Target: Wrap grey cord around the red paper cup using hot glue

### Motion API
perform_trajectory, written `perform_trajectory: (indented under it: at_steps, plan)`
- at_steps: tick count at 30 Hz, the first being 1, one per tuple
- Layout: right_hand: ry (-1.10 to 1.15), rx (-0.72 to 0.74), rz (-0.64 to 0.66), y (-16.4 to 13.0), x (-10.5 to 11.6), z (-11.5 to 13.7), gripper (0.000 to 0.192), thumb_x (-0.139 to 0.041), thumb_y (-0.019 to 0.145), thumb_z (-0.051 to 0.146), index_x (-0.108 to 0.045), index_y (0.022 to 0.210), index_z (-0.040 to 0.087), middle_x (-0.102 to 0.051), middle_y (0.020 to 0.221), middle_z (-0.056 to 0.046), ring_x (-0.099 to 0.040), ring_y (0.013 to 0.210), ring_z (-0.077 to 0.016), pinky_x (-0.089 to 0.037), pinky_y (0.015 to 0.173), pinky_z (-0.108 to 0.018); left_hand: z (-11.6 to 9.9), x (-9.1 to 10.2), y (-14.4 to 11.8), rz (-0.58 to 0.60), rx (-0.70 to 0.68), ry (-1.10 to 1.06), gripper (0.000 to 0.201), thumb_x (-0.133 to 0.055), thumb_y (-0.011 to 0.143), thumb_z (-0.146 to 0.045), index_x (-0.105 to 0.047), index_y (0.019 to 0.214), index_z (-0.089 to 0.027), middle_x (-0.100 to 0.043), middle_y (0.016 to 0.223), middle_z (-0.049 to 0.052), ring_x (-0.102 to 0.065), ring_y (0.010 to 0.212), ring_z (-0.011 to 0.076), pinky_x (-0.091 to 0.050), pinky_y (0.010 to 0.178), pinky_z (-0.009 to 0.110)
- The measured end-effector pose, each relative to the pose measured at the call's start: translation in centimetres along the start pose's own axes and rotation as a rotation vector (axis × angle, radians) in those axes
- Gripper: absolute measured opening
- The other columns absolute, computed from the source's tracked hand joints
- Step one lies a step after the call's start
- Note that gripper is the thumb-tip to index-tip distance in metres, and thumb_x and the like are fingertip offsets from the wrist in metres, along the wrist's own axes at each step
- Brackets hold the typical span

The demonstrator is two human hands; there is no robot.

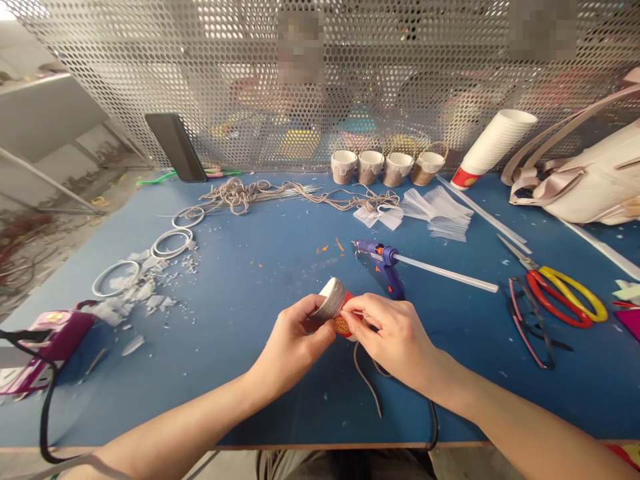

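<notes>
Both of my hands hold one small paper cup (334, 301) just above the blue table (250, 280), near its front edge. The cup lies on its side and is partly wrapped in grey-beige cord, with a red printed band still showing. My left hand (293, 343) grips the wrapped end from the left. My right hand (393, 337) pinches the red end, and a loose cord tail (367, 383) hangs down from it. A blue glue gun (386, 261) with a clear glue stick lies just beyond my right hand.
Several cord-wrapped cups (385, 167) and a stack of white cups (493, 147) stand at the perforated back panel. A cord tangle (280, 195), white rings (171, 243) and paper scraps lie left. Red-yellow scissors (560, 293), a pale bag (590, 180), a phone (176, 147); people behind the panel.
</notes>
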State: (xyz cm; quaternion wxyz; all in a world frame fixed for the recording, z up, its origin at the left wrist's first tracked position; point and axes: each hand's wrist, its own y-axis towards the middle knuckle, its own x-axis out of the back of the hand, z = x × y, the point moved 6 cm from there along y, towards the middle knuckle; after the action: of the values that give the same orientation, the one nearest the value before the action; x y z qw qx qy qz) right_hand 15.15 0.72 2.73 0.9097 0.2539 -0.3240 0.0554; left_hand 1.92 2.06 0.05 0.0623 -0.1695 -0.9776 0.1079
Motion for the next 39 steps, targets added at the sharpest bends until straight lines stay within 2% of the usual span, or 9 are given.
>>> perform_trajectory:
  at_steps: [6, 15, 25, 33, 39]
  plan:
    - [-0.032, 0.027, 0.000, 0.1, 0.1, 0.1, 0.015, -0.047, 0.088, 0.013, -0.058, 0.079, 0.018, -0.061, 0.060, 0.001, -0.060, 0.053, -0.0101, -0.043, 0.050, -0.019, 0.3, -0.1, 0.2, -0.001, 0.012, -0.026, 0.020, -0.061, 0.074, -0.034, -0.057, 0.075, -0.015, -0.062, 0.066, 0.000, -0.056, 0.063, 0.0135, -0.043, 0.059, 0.024]
    - [-0.067, 0.061, -0.057, 0.2, 0.5, 0.3, 0.014, -0.051, 0.085, 0.012, -0.057, 0.074, 0.018, -0.053, 0.055, 0.005, -0.043, 0.043, -0.0070, -0.034, 0.046, -0.022, 0.1, 0.1, 0.1, -0.006, 0.002, 0.017, 0.018, -0.058, 0.074, -0.032, -0.055, 0.069, -0.015, -0.059, 0.062, 0.000, -0.054, 0.060, 0.0134, -0.039, 0.056, 0.024]
    - [-0.085, 0.047, -0.053, 0.2, 0.4, 0.3, 0.014, -0.050, 0.086, 0.014, -0.056, 0.074, 0.019, -0.053, 0.054, 0.005, -0.044, 0.043, -0.0078, -0.032, 0.046, -0.023, -0.5, 0.1, 0.0, -0.042, -0.022, 0.012, 0.017, -0.061, 0.072, -0.030, -0.054, 0.063, -0.016, -0.050, 0.055, -0.005, -0.042, 0.052, 0.0087, -0.034, 0.051, 0.021]
    - [-0.066, 0.036, -0.047, 0.3, 0.7, 0.2, 0.013, -0.050, 0.087, 0.015, -0.057, 0.076, 0.019, -0.054, 0.056, 0.004, -0.046, 0.044, -0.0075, -0.035, 0.047, -0.022, -0.7, 0.2, -0.1, -0.031, -0.034, 0.023, 0.015, -0.060, 0.073, -0.027, -0.063, 0.080, -0.015, -0.058, 0.065, -0.002, -0.049, 0.061, 0.0114, -0.040, 0.057, 0.021]
    - [-0.060, 0.014, -0.024, 0.3, 0.7, 0.0, 0.013, -0.050, 0.087, 0.015, -0.058, 0.077, 0.018, -0.057, 0.058, 0.003, -0.048, 0.047, -0.0079, -0.037, 0.049, -0.021, -0.5, 0.3, 0.1, -0.020, -0.034, 0.027, 0.016, -0.060, 0.074, -0.030, -0.062, 0.079, -0.014, -0.057, 0.065, -0.002, -0.049, 0.061, 0.0114, -0.039, 0.058, 0.022]
